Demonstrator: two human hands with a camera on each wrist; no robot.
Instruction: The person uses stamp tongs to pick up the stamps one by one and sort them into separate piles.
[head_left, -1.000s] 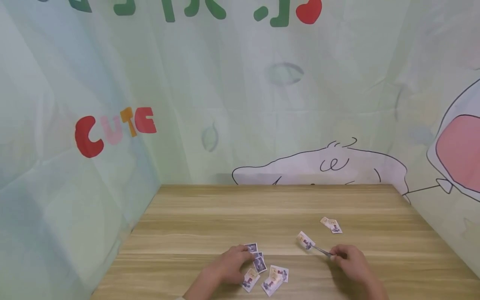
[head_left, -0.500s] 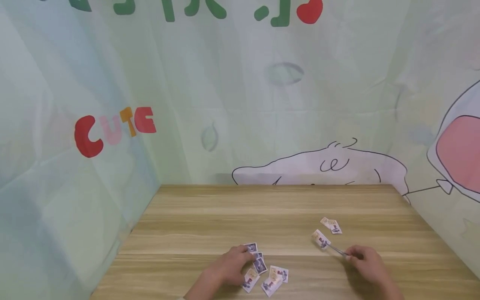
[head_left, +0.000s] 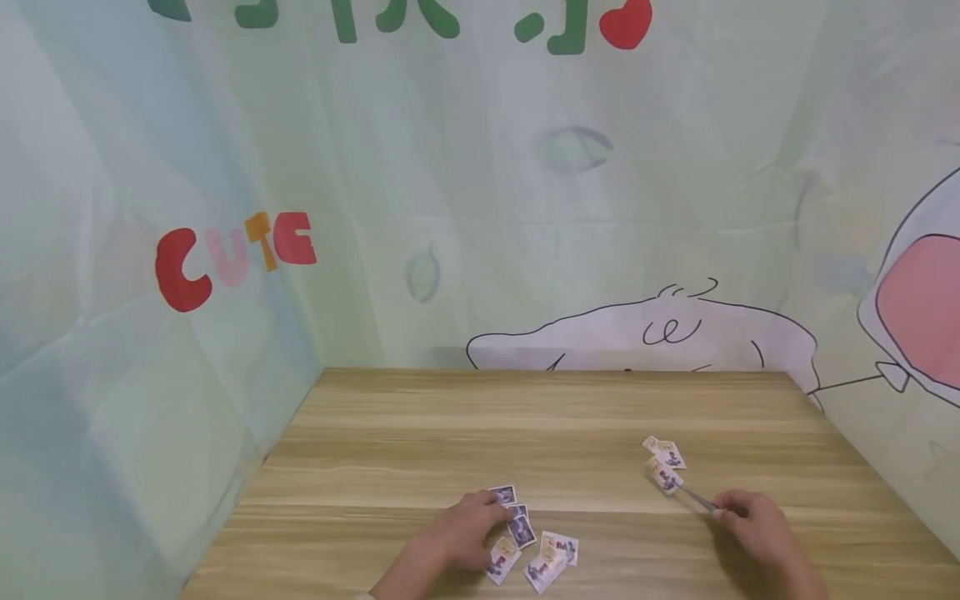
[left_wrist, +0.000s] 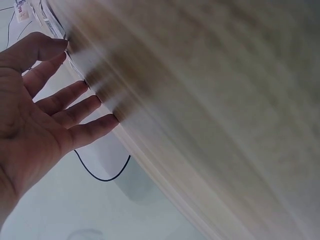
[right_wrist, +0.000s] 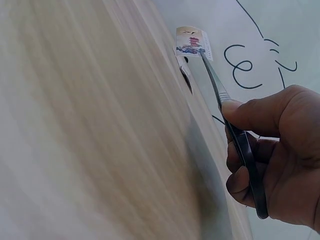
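Note:
Steel tweezers (right_wrist: 244, 150) are pinched between the thumb and fingers of my right hand (head_left: 757, 529). Their tips grip the edge of a small stamp-like paper (right_wrist: 191, 42) printed with a red pagoda. In the head view that stamp overlaps the near side of a pair of similar stamps (head_left: 672, 454) on the right of the table. My left hand (head_left: 468, 531) rests its fingertips on the wood, fingers spread and fairly straight. Dark-printed stamps (head_left: 521, 532) lie right at its fingers, partly covered by them. Just nearer, a pagoda stamp (head_left: 502, 560) lies by the left thumb.
Two overlapping pagoda stamps (head_left: 545, 571) lie near the front, between the hands. The wood-grain table (head_left: 420, 417) reaches back to a printed cloth backdrop (head_left: 480, 208), which also hangs along both sides.
My right hand has moved right with the tweezers and their stamp, from mid-table to the pair of stamps at the right. The left hand has stayed in place.

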